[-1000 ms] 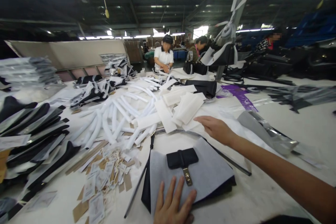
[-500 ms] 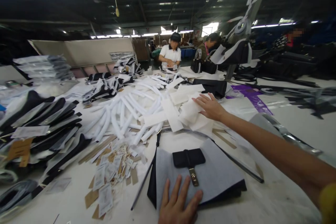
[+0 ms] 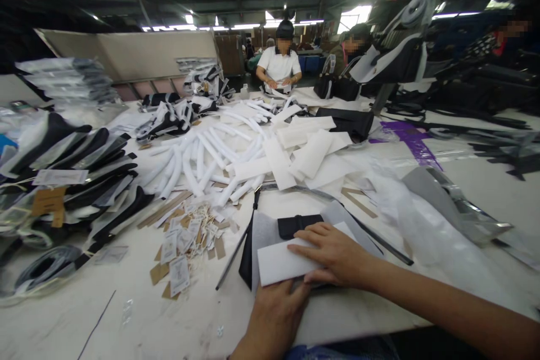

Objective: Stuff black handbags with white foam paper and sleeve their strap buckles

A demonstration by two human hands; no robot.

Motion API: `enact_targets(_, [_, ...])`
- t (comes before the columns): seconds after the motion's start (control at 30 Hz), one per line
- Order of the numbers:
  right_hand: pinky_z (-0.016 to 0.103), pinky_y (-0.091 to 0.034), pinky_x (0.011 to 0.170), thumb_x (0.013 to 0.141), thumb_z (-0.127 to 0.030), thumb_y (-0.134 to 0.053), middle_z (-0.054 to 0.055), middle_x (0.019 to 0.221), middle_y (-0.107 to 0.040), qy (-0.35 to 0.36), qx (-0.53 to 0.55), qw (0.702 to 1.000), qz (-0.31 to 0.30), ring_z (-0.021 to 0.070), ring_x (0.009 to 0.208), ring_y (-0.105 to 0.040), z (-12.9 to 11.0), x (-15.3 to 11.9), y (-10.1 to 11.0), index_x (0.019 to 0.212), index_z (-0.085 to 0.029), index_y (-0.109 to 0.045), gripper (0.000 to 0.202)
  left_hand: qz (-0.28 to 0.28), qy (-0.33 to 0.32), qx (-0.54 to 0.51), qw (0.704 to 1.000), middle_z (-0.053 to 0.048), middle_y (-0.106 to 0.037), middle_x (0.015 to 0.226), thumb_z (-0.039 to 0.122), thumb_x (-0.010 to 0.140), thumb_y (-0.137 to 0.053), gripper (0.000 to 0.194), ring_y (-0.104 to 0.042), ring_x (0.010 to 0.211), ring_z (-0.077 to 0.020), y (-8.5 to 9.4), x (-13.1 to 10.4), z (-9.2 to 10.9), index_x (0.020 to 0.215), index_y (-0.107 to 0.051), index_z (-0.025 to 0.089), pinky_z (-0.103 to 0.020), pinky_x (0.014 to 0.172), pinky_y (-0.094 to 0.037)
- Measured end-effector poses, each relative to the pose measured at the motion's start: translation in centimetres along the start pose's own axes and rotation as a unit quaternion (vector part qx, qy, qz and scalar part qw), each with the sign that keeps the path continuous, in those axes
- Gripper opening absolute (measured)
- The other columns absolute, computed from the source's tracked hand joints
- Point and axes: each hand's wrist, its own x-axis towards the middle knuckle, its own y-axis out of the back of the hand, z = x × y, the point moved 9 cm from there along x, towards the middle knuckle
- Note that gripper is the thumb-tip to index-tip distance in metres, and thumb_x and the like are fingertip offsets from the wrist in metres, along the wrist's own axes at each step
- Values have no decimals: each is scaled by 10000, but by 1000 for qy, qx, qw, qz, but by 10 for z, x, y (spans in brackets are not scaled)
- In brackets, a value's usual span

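Observation:
A dark handbag (image 3: 246, 261) lies on the table before me, its front covered by a grey sheet (image 3: 262, 224), with a black flap tab (image 3: 295, 226) near the top. Across its lower front rests a white foam strip (image 3: 276, 261). My right hand (image 3: 333, 253) holds the strip against the bag, fingers on top of it. At the strip's lower edge is my left hand (image 3: 276, 312), its fingertips partly hidden under the strip. The bag's clasp is covered.
White strips (image 3: 278, 163) and white tubes (image 3: 202, 160) are heaped beyond the bag. Tags (image 3: 179, 273) lie left, near stacked wrapped dark pieces (image 3: 105, 197). Plastic film (image 3: 422, 230) is at right. A person in white (image 3: 278, 64) works across the table.
My right hand has come back from the heap onto the bag with a white foam strip. My left hand has shifted down to the strip's lower edge. The view has tilted down.

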Motion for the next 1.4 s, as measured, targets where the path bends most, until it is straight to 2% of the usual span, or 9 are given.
enact_targets(0.23, [512, -446, 1016, 920, -615, -566, 166, 1382, -579, -39, 48, 996, 71, 323, 1208, -530, 14, -23, -20, 1438, -223, -537, 650, 3, 4, 5, 1000, -14, -703, 1054, 282, 897, -674, 537, -668, 952, -259, -1, -3, -2, 1395, -506, 390, -425, 822, -557])
enact_targets(0.4, [451, -468, 1042, 974, -514, -527, 154, 1364, -598, -189, 180, 953, 156, 277, 1231, -579, 47, -21, 7, 1531, -214, -373, 652, 6, -33, 62, 998, -29, -435, 1540, 275, 984, -529, 542, -414, 1398, -303, 7, 0, 3, 1487, -382, 415, -573, 1116, -354])
enact_targets(0.5, [467, -489, 1004, 998, -513, -457, 134, 1228, -676, -277, 237, 923, 125, 272, 1119, -652, 62, -16, 10, 1581, -213, -248, 688, -8, -38, 74, 996, -17, -301, 1618, 258, 996, -500, 550, -288, 1475, -288, 9, 3, 4, 1502, -352, 414, -566, 1166, -267])
enact_targets(0.63, [493, -453, 1037, 849, -518, -689, 176, 1307, -597, -208, 203, 957, 7, 325, 1192, -571, 47, -4, 0, 1548, -190, -348, 844, -19, -16, 55, 998, -18, -478, 1500, 289, 986, -522, 569, -428, 1373, -286, 8, 3, 3, 1507, -338, 423, -541, 1128, -323])
enact_targets(0.73, [465, -448, 1051, 813, -389, -737, 167, 1347, -544, -120, 192, 974, -22, 304, 1225, -526, 28, -4, -3, 1570, -219, -302, 889, -29, 16, 25, 999, -27, -634, 1266, 336, 971, -555, 596, -581, 1147, -260, 7, 2, 1, 1512, -323, 433, -451, 969, -460])
enact_targets(0.83, [449, -455, 1047, 795, -206, -663, 154, 1353, -525, -78, 174, 982, -18, 286, 1226, -523, 19, -6, 1, 1576, -236, -277, 872, -33, 25, 6, 999, -25, -620, 1298, 337, 976, -547, 567, -583, 1147, -250, 9, 1, 1, 1496, -350, 445, -431, 953, -472])
enact_targets(1.07, [458, -468, 1047, 846, -110, -463, 140, 1413, -540, -143, 120, 976, 111, 277, 1237, -568, 48, -12, 22, 1572, -237, -223, 775, -17, -20, 45, 999, -4, -298, 1621, 262, 986, -506, 544, -288, 1479, -275, 14, 3, 4, 1490, -372, 413, -573, 1182, -268])
enact_targets(1.27, [395, -524, 876, 789, -44, -496, 116, 1128, -674, -125, 94, 987, -20, 259, 984, -640, 34, -7, -7, 1535, -216, -349, 779, -23, 1, 8, 1000, -11, -433, 1537, 281, 977, -528, 518, -398, 1394, -281, 11, 4, 0, 1462, -422, 429, -551, 1153, -312])
enact_targets(1.4, [366, -510, 804, 852, -92, -532, 114, 1025, -684, -127, 65, 989, -44, 250, 891, -634, 31, -5, -19, 1512, -208, -412, 681, -24, 13, -9, 1000, -12, -500, 1469, 288, 974, -540, 503, -465, 1310, -276, 9, 3, -1, 1448, -447, 424, -502, 1108, -365])
